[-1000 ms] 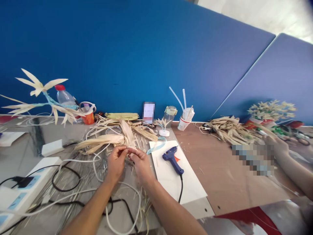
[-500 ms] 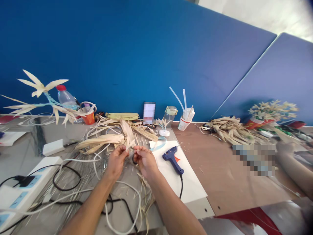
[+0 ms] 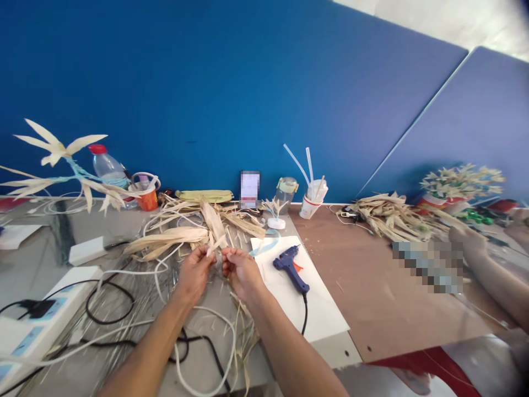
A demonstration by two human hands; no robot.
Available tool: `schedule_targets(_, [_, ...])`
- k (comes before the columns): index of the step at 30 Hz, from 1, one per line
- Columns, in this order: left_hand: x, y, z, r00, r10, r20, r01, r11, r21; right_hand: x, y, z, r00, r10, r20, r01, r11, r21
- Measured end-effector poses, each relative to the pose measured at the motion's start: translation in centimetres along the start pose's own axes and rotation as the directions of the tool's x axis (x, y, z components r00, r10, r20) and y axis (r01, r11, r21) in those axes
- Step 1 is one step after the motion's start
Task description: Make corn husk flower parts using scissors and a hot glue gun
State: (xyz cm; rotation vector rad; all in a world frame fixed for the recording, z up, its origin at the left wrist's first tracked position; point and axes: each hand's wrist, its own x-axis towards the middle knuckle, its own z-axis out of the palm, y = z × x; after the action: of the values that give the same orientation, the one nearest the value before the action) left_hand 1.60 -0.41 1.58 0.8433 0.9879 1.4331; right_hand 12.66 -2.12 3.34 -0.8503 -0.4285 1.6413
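My left hand (image 3: 194, 273) and my right hand (image 3: 240, 270) are close together over the grey table, both with fingers pinched on a pale dried corn husk strip (image 3: 215, 244). The strip rises between the fingertips toward a pile of dried husks (image 3: 185, 234) just behind my hands. Thin husk shreds (image 3: 243, 325) lie under my right forearm. A blue glue gun (image 3: 290, 267) rests on a white sheet (image 3: 297, 300) to the right of my right hand.
White and black cables (image 3: 124, 309) and a power strip (image 3: 28, 325) lie at the left. A husk-flower branch (image 3: 58, 165), water bottle (image 3: 105, 165), orange cup (image 3: 146, 196), jar (image 3: 286, 193) and cup of glue sticks (image 3: 312, 201) line the blue partition. Another person's arm (image 3: 487, 270) works at the right near more husks (image 3: 388, 218).
My hands drew slightly apart and back together, still pinching the husk strip. The view has shifted a little. The other person's hand at the right has moved.
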Motion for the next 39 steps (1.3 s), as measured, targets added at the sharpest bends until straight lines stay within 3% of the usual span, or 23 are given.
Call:
schedule_targets(4, [-0.1, 0.3, 0.1, 1.000, -0.003, -0.008, 0.003, 0.999, -0.038, 0.2, 0.2, -0.1, 0.999, -0.034, -0.028, 0.034, 0.999, -0.003])
schedule_targets(8, [0.0, 0.2, -0.1, 1.000, 0.022, 0.010, -0.022, 0.999, -0.043, 0.6, -0.1, -0.4, 0.985, -0.150, -0.089, 0.143, 0.987, -0.080])
schedule_targets(12, [0.1, -0.1, -0.2, 1.000, 0.019, 0.009, -0.018, 0.998, -0.061, 0.9, -1.1, -0.9, 0.951, -0.283, -0.128, 0.259, 0.950, -0.174])
schedule_targets(21, [0.5, 0.0, -0.4, 1.000, 0.031, -0.001, -0.031, 0.986, -0.165, 2.6, -2.8, -2.7, 0.858, -0.460, -0.230, 0.373, 0.864, -0.337])
schedule_targets(24, [0.6, -0.1, -0.4, 0.999, 0.037, -0.021, -0.041, 0.976, -0.216, 2.7, -2.8, -3.1, 0.808, -0.565, -0.167, 0.372, 0.709, -0.599])
schedule_targets(28, [0.6, 0.0, -0.4, 0.998, 0.044, -0.040, -0.052, 0.969, -0.240, 2.3, -2.3, -3.2, 0.800, -0.598, 0.050, 0.306, 0.335, -0.891])
schedule_targets(30, [0.5, 0.2, -0.4, 0.998, 0.033, -0.047, -0.043, 0.968, -0.247, 2.3, -2.1, -3.2, 0.807, -0.586, 0.074, 0.284, 0.276, -0.918])
schedule_targets(34, [0.2, 0.5, -0.3, 1.000, -0.012, -0.015, 0.007, 0.966, -0.257, 2.5, -2.4, -3.4, 0.789, -0.614, -0.018, 0.274, 0.378, -0.884])
schedule_targets(39, [0.0, 0.8, -0.1, 0.995, -0.062, 0.079, 0.082, 0.955, -0.285, 2.9, -2.8, -3.7, 0.682, -0.721, -0.120, 0.388, 0.497, -0.776])
